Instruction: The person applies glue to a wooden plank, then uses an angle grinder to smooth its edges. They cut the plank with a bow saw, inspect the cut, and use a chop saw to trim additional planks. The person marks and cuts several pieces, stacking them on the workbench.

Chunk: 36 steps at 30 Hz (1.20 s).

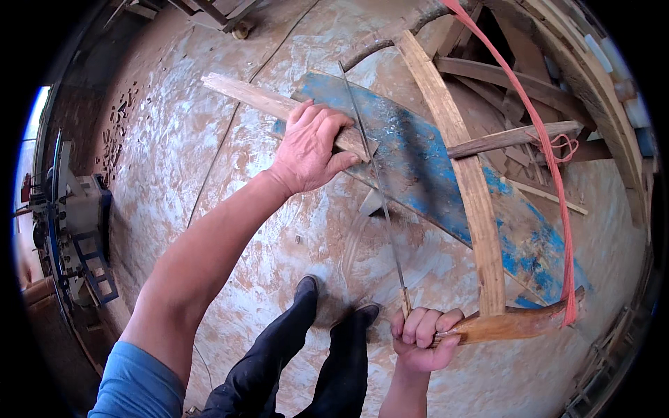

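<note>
My left hand (306,150) presses down on a pale wooden board (251,96), fingers curled over its far edge and thumb toward its cut end. The board lies on a worn, blue-painted plank (411,146). My right hand (426,340) is closed round the near handle end of a large wooden frame saw (477,216). Its thin blade (382,184) runs away from that hand and crosses the board's right end, just past my left thumb. A twisted pink cord (542,132) spans the saw's right side, with a crosspiece (516,138) reaching to it.
Wooden offcuts (505,83) are heaped at the far right. On the left stands a machine (83,209) with a blue frame, and small scraps (118,125) litter the floor beyond it. A dark line or cable (230,129) crosses the floor. My shoes (306,287) are below the plank.
</note>
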### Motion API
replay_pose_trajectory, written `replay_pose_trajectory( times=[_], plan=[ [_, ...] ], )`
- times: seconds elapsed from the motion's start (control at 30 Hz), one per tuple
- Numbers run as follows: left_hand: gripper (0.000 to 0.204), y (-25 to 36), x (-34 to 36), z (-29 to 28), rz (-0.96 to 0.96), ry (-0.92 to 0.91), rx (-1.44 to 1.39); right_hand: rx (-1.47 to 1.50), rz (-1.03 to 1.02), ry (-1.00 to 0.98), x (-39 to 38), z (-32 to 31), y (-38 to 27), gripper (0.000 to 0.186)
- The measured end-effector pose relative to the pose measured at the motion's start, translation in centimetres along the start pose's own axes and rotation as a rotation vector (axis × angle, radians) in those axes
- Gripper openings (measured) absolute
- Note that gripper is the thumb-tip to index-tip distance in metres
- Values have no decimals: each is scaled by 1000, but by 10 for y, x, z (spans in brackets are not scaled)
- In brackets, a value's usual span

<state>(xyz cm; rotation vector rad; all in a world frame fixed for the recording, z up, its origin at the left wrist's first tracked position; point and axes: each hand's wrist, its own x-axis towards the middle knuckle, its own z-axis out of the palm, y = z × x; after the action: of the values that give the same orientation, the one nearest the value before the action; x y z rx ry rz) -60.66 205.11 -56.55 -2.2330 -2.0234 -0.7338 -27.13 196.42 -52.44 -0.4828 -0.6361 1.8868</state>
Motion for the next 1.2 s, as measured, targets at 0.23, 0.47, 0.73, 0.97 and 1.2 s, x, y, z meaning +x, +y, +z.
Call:
replay_pose_trajectory(
  times=[0.23,0.47,0.73,0.97,1.2],
  plan=[
    [60,-3,-1,-1,19,3,19,22,-6,-35,4,-12,8,32],
    [59,-4,-1,1,32,-1,41,35,16,-34,3,-14,8,32],
    [53,2,1,-4,8,3,12,74,14,-32,-3,-13,7,32],
    [56,-1,2,-3,29,5,38,84,43,-13,-6,-7,2,33],
    [59,-2,3,-3,42,15,22,-43,13,-51,-4,-1,-2,31]
  ],
)
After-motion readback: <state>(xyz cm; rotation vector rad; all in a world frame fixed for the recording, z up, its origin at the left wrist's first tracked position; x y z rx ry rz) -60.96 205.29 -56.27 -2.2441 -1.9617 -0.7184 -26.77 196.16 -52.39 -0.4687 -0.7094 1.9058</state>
